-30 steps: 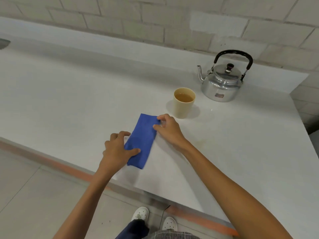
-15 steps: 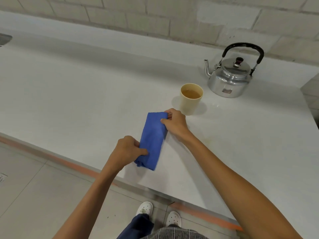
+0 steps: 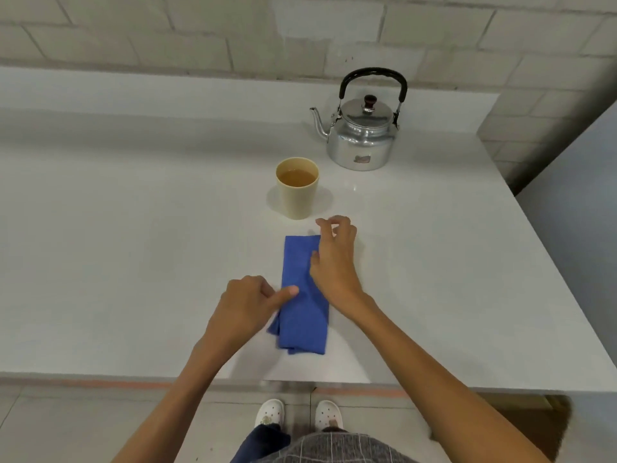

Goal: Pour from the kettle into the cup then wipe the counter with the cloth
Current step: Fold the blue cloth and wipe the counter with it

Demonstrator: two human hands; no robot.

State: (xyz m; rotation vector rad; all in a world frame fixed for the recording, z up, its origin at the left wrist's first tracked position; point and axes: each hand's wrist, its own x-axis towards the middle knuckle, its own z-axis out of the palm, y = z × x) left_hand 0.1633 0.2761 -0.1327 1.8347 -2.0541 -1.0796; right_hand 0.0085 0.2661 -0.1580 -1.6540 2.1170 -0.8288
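- While the cloth (image 3: 303,295) lies folded into a long blue strip near the front edge of the counter (image 3: 133,228), both hands rest on it: the left at its left edge near the middle, the right along its right edge toward the far end.
- Left hand (image 3: 248,304): fingers curled into a loose fist, thumb stretched out and pressing flat on the cloth; it pins the cloth and does not grip it.
- Right hand (image 3: 334,259): palm down over the cloth's right edge, thumb on the fabric, fingers (image 3: 329,223) bent and lifted past the cloth's far corner, spread loosely and closed on nothing.
- Count: one cloth, one cup (image 3: 297,188), one kettle (image 3: 362,135), two hands.
- Cup stands upright just beyond the cloth's far end, apart from it, holding amber liquid close to the rim.
- Kettle stands upright behind and to the right of the cup, near the wall, spout pointing left, handle raised, lid on.
- Both forearms reach forward from the bottom of the view and angle inward toward the cloth; the right reaches farther than the left.
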